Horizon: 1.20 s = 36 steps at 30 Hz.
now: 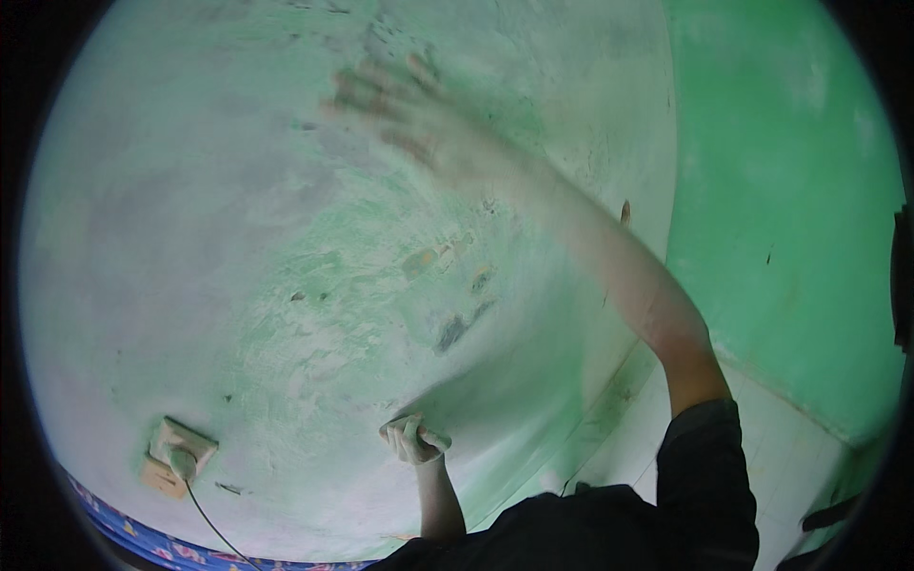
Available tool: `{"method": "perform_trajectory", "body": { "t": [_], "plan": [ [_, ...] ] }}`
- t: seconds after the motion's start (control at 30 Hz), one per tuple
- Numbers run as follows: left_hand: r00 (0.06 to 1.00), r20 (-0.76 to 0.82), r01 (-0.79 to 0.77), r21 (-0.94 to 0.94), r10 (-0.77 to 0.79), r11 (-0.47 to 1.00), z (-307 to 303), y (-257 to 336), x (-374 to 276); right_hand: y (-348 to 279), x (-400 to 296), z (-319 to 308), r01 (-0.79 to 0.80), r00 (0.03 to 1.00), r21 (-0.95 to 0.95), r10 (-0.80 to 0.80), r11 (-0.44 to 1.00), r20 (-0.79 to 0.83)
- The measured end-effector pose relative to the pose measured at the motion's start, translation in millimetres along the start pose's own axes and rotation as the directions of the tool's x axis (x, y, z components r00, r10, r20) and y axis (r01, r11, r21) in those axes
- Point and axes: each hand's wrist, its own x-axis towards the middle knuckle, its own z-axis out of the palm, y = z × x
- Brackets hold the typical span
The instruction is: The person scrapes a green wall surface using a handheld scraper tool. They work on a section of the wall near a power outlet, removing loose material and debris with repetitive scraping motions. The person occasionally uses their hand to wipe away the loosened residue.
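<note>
Before me a wall point(307, 342) shows worn green paint, pale powdery patches and several dark pits and chips. Across its upper part reaches my right hand point(400, 114), blurred by motion, with the fingers spread and nothing visible in them. Whether its palm touches the wall cannot be made out. White dust coats the hand and forearm. Lower down, my left hand point(414, 440) is curled up close to the wall, also dusty. A small dark edge shows at its fingers, but I cannot tell whether it holds something.
At lower left a wall socket point(193, 435) holds a plug point(183, 464), whose cord point(214, 524) runs downward. Blue floral fabric point(168, 549) lies along the bottom edge. To the right, a brighter green wall point(778, 214) meets a pale tiled floor point(757, 435).
</note>
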Motion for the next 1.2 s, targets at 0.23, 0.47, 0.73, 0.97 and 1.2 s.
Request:
{"method": "perform_trajectory", "body": {
  "t": [0.23, 0.47, 0.73, 0.97, 1.2],
  "plan": [
    [0.985, 0.169, 0.042, -0.108, -0.024, 0.993, -30.8, -5.7, 10.4, -26.3, 13.5, 49.4, -0.202, 0.925, -0.124, 0.147, 0.971, -0.351],
    [0.986, 0.168, 0.052, -0.186, -0.02, 0.981, -104.7, -20.4, 70.5, -21.8, 15.9, 36.1, 0.226, 0.962, -0.242, -0.255, 0.944, -0.096],
    [0.961, 0.22, -0.141, -0.14, 0.17, 0.98, -125.4, -55.5, 81.7, -74.5, 56.3, -2.7, -0.308, 0.945, 0.121, 0.318, 0.944, -0.073],
    [0.958, 0.216, -0.15, -0.189, 0.19, 0.97, -115.4, -53.2, 75.9, -53.5, 68.0, 30.1, -0.154, 0.916, -0.135, 0.09, 0.979, -0.391],
    [0.947, 0.224, -0.191, -0.188, 0.231, 0.963, -121.4, -52.4, 84.4, -72.1, 62.6, 37.5, -0.017, 0.948, -0.096, -0.014, 0.995, -0.318]
  ]
}}
